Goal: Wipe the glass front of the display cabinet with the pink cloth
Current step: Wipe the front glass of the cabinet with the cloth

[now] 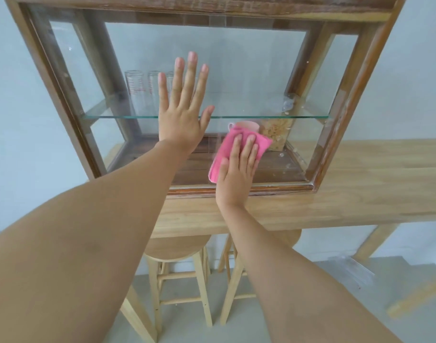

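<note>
Both of your hands were on the glass front point(249, 70) of the display cabinet point(355, 100). Your left hand point(181, 115) lay flat against the pane near its middle, fingers spread wide and pointing up, holding nothing; its palm crossed the edge line of the glass shelf point(274, 117) inside. Your right hand point(236, 174) sat lower and just to the right, with its grip flat rather than curled: palm and four fingers pressed the pink cloth point(227, 147) against the lower part of the pane. The cloth was folded, tilted, and showed above and to the left of your fingers; its lower corner reached near the bottom rail of the wooden frame.

Behind the glass you had clear measuring glasses point(135, 92) with red markings on the shelf at left, partly hidden by your left hand. Below the shelf stood a pink mug point(246, 125), touching or just beside a clear jar point(277, 134) of pale contents; I could not tell which. Pale specks showed on the right side of the cabinet.

The cabinet stood on a light wooden counter point(360, 189). Two wooden stools point(180, 248) were tucked beneath it, on a grey floor point(323, 305).
</note>
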